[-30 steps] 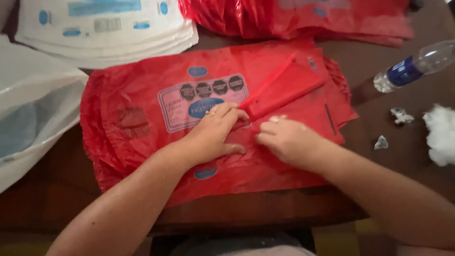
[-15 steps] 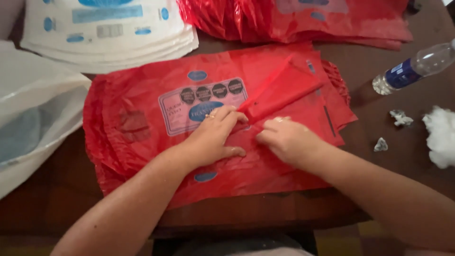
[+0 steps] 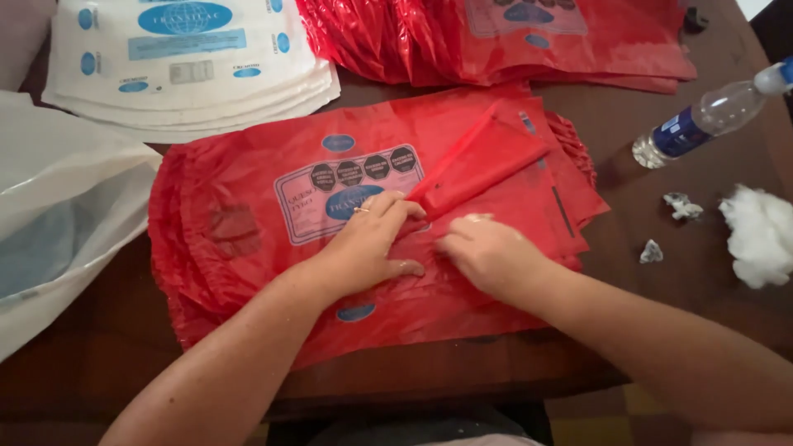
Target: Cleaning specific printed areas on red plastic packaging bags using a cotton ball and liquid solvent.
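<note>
A stack of red plastic bags (image 3: 248,206) with a printed label lies flat on the dark wooden table (image 3: 644,306). The top bag's right part is folded back into a red flap (image 3: 483,161). My left hand (image 3: 368,244) presses on the bag just below the label, its fingers pinching the plastic at the flap's lower corner. A ring shows on one finger. My right hand (image 3: 487,252) rests beside it, fingers curled down onto the same bag, gripping the film.
A pile of white printed bags (image 3: 190,66) sits far left and another red bag pile (image 3: 512,33) far centre. A clear plastic bottle (image 3: 710,116) lies at right, with white cotton (image 3: 760,235) and small scraps (image 3: 681,205). A translucent white sack (image 3: 58,223) covers the left edge.
Both hands stay on the top red bag with only slight finger shifts. The folded flap keeps its place.
</note>
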